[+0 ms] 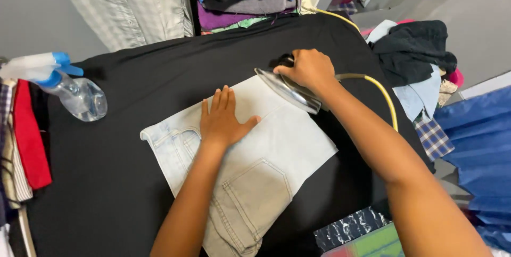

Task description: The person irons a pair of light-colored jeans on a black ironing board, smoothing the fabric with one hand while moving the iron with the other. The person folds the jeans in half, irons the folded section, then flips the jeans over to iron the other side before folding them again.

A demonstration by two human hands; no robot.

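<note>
We see one iron (290, 91), gripped by right hand (308, 68), frame centre; left hand (222, 120) flat, open on one jeans (242, 164); one spray bottle (64, 84) upper left.

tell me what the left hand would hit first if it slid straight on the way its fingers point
Probably the clothes iron. The left hand lies flat on the pale denim shorts, fingers pointing up and slightly right toward the iron's tip; the line may pass just left of it onto the black ironing cloth.
</note>
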